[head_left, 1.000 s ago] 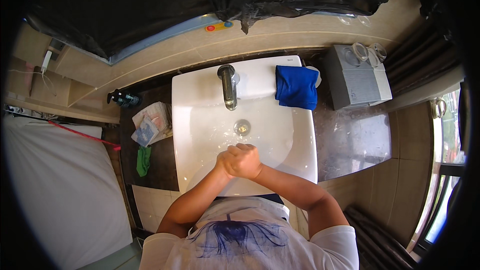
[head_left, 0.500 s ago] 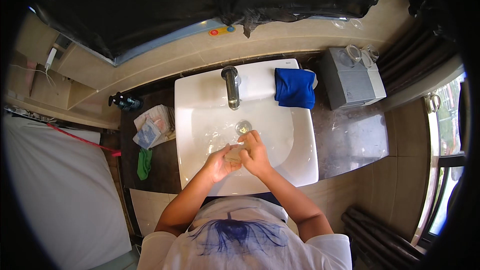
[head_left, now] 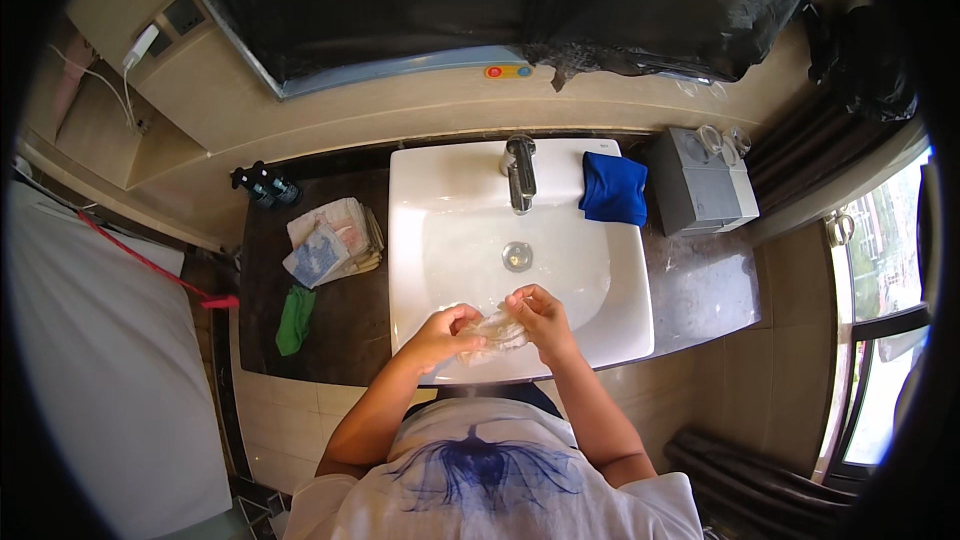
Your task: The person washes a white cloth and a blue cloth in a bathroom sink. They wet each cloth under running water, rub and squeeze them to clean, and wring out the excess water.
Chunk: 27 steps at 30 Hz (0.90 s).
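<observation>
Over the near part of the white sink (head_left: 412, 180), a small, whitish, crumpled cloth (head_left: 497, 333) is stretched between my two hands. My left hand (head_left: 442, 336) has its fingers and thumb closed on the left side of the cloth. At the other side, my right hand (head_left: 543, 323) pinches the upper right edge. The cloth looks thin and wet. Beyond the hands lies the round metal drain (head_left: 517, 257), with the chrome faucet (head_left: 520, 175) above it. Whether water runs from the faucet I cannot tell.
A blue cloth (head_left: 614, 188) drapes over the sink's far right corner. Left on the dark counter (head_left: 352, 340) are dark pump bottles (head_left: 266, 185), a stack of folded cloths (head_left: 338, 240) and a green cloth (head_left: 294, 321). A grey box (head_left: 705, 185) with glass jars stands at right.
The cloth was bunched between my hands near the drain; now it is spread wider, nearer to me. My hands have moved apart. The whole view has shifted a little.
</observation>
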Each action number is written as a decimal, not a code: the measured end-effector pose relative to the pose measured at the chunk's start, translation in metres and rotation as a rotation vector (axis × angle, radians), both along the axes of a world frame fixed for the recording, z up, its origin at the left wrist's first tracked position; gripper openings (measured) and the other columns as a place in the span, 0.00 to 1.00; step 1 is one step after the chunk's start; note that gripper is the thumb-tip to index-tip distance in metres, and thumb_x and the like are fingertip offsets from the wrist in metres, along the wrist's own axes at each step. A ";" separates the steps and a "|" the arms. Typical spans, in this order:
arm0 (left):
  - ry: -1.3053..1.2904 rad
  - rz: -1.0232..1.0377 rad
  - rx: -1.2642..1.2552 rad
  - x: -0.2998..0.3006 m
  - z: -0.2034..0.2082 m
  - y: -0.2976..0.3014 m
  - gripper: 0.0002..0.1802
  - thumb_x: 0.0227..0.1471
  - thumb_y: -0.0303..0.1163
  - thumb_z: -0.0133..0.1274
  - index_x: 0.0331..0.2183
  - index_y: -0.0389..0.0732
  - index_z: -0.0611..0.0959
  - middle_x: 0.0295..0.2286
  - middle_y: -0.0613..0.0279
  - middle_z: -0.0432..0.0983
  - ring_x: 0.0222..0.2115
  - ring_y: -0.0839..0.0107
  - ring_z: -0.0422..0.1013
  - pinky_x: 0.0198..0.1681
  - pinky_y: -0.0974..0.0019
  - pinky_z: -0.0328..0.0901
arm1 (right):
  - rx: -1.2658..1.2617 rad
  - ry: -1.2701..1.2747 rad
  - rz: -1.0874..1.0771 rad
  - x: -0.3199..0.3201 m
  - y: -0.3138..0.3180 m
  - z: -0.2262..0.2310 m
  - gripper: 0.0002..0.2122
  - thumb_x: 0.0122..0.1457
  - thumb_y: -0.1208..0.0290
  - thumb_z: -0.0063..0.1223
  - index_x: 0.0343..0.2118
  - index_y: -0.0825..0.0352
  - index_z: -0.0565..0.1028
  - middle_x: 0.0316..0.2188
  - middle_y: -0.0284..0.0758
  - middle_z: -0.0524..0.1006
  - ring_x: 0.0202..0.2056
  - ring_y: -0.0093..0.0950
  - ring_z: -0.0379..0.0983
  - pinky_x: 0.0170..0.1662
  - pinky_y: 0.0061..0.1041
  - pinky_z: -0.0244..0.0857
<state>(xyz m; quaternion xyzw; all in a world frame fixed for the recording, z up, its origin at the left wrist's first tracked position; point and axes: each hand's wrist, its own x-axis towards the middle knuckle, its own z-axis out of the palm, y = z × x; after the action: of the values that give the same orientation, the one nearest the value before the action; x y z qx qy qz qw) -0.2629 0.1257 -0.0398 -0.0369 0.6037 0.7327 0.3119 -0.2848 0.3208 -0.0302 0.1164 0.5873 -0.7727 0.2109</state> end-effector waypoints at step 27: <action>0.155 0.502 0.510 0.079 0.011 -0.082 0.10 0.43 0.24 0.54 0.27 0.45 0.69 0.28 0.71 0.68 0.32 0.80 0.64 0.37 0.73 0.58 | -0.347 0.087 -0.229 0.099 -0.068 0.024 0.06 0.53 0.71 0.51 0.29 0.65 0.68 0.29 0.32 0.73 0.31 0.22 0.70 0.35 0.19 0.64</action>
<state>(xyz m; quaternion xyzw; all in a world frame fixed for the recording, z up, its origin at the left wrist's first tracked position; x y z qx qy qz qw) -0.1840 0.0440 -0.0287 -0.0495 0.3957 0.9140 0.0750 -0.1857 0.2531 -0.0066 0.1109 0.4370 -0.8854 0.1129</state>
